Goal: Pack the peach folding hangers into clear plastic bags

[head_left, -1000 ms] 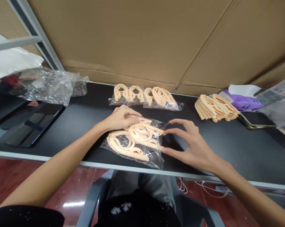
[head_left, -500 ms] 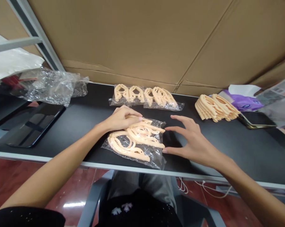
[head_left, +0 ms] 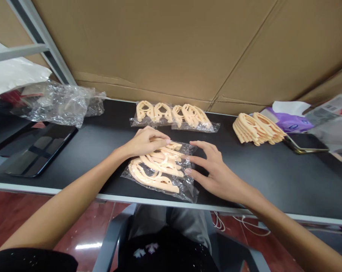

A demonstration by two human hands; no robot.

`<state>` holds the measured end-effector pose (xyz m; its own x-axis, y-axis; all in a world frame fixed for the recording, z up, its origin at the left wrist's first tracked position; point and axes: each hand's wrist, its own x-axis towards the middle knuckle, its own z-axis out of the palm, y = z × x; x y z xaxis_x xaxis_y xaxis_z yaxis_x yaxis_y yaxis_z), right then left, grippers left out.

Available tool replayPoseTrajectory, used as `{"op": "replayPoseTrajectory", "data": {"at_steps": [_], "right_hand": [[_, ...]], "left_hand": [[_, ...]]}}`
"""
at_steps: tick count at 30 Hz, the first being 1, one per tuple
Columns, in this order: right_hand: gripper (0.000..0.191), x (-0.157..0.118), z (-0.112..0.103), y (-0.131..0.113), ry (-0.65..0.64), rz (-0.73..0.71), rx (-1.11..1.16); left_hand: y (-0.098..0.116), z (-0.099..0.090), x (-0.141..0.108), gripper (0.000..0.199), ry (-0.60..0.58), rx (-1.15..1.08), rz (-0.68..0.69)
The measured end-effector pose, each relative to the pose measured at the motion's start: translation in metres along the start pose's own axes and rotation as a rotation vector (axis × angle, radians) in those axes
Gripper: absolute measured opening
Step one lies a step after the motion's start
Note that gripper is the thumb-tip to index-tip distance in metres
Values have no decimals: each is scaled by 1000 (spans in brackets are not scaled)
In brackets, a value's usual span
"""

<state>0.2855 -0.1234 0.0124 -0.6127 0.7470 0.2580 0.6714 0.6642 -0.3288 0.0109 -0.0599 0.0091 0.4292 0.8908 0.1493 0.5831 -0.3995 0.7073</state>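
Note:
In front of me a clear plastic bag (head_left: 188, 190) lies flat on the black desk, with several cream folding hangers (head_left: 156, 183) in it. My left hand (head_left: 146, 142) rests over the bag's upper left part, its thumb and curled fingers closed on the plastic; what lies under the palm is hidden. At the bag's right side is my right hand (head_left: 213, 168), fingers spread. Its fingertips are at the right ends of the upper hangers, and it grips nothing.
Bagged hangers (head_left: 173, 115) lie along the cardboard wall (head_left: 171, 49). To the right are a stack of loose hangers (head_left: 257, 128), a purple tissue pack (head_left: 292, 122) and a phone (head_left: 308, 142). A dark phone (head_left: 43, 149) and crumpled plastic bags (head_left: 60, 102) lie on the left.
My right hand has moved left, and the upper hangers have slid left along the bag with it. The left hand has stayed nearly in place.

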Motion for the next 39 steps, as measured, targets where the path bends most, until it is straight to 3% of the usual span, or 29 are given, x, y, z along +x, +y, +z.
{"op": "replayPoseTrajectory", "data": {"at_steps": [9, 15, 17, 22, 25, 28, 34, 37, 39], "right_hand": [[36, 10, -11, 11, 12, -19, -57], [43, 0, -31, 37, -168, -113, -14], [43, -4, -32, 47, -174, -122, 17], [18, -9, -17, 61, 67, -196, 67], [16, -17, -14, 60, 148, -257, 74], [15, -33, -20, 56, 192, -269, 29], [15, -74, -28, 47, 267, -239, -57], [19, -83, -25, 45, 328, -233, -48], [22, -85, -24, 45, 357, -227, -12]], "left_hand": [[1, -1, -2, 48, -8, -33, -41], [-5, -3, 0, 51, -31, 66, 0], [0, -6, 0, 48, -49, 143, 32], [43, 3, -21, 43, 70, 408, 101], [74, 27, -43, 47, -38, 514, 182], [84, 46, -52, 49, -151, 559, 271], [72, 43, -1, 52, -371, 431, 534], [81, 41, 12, 46, -309, 377, 600], [93, 44, 0, 42, -183, 347, 570]]}}
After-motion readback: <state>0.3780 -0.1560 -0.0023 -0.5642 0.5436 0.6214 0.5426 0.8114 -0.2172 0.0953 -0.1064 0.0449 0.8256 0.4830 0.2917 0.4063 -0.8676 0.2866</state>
